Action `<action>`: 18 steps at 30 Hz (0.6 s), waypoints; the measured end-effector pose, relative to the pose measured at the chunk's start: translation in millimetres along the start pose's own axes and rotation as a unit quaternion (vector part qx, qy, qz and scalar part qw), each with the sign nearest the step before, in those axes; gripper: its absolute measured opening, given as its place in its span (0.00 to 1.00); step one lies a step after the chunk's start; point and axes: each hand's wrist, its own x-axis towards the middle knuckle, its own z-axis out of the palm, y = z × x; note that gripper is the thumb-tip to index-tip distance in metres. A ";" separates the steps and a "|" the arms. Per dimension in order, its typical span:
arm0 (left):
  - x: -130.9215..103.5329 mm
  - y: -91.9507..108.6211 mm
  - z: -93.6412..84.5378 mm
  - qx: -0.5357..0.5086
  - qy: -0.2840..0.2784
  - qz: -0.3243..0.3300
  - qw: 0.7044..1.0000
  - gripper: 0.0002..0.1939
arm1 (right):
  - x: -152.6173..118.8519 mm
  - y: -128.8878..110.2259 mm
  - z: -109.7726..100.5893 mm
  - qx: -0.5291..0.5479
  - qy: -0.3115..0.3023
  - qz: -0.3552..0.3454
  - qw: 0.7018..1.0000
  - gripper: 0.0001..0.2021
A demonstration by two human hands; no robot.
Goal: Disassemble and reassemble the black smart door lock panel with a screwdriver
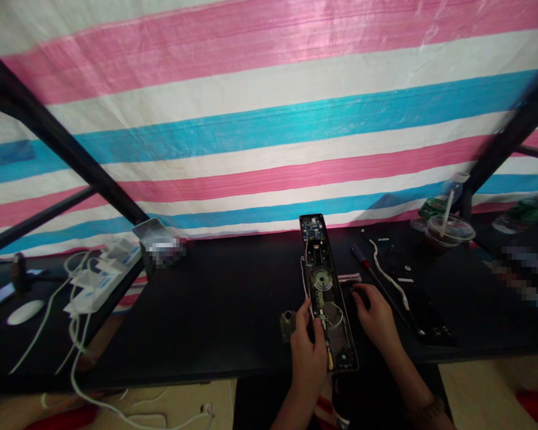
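A long, narrow black device housing, like an opened electronic door lock panel, lies on the dark table in front of me. A blue circuit board sits at its far end, with thin white wires and metal parts along the inside. My left hand grips the housing's near left side, thumb and fingers at the wires. My right hand is just right of the housing, its fingertips pinched together; whatever they hold is too small to make out. A small metallic part lies left of my left hand.
Right of my right hand are a screwdriver, a white cable and a black panel. Farther right stand a drink cup with a straw and a bottle. Left are a power strip and a white mouse.
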 end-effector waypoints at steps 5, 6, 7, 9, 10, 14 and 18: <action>-0.2 -0.6 0.0 -0.002 0.002 0.005 1.000 0.21 | 0.5 -0.3 -0.2 -0.001 0.003 -0.006 1.000 0.10; -0.2 -0.6 0.0 0.000 0.002 0.004 1.000 0.21 | 0.6 -0.7 -0.3 0.000 0.002 -0.007 1.000 0.10; -0.2 -0.6 -0.1 0.002 0.002 0.003 1.000 0.21 | 0.6 -1.3 -0.4 0.000 0.002 -0.007 1.000 0.10; -0.2 -0.8 -0.1 0.006 0.000 0.003 1.000 0.21 | 0.5 -2.6 -0.7 0.001 0.002 -0.008 1.000 0.10; -0.3 -1.0 -0.1 0.006 -0.002 0.002 1.000 0.21 | 0.4 -3.2 -0.9 0.002 0.003 -0.009 1.000 0.10; -0.5 -2.5 -0.2 0.002 -0.004 0.001 1.000 0.21 | 0.0 -4.1 -1.1 0.002 0.000 -0.007 1.000 0.10; -0.4 -2.7 -0.3 -0.007 -0.001 0.001 1.000 0.22 | 0.2 -2.0 0.0 0.004 0.001 0.000 1.000 0.10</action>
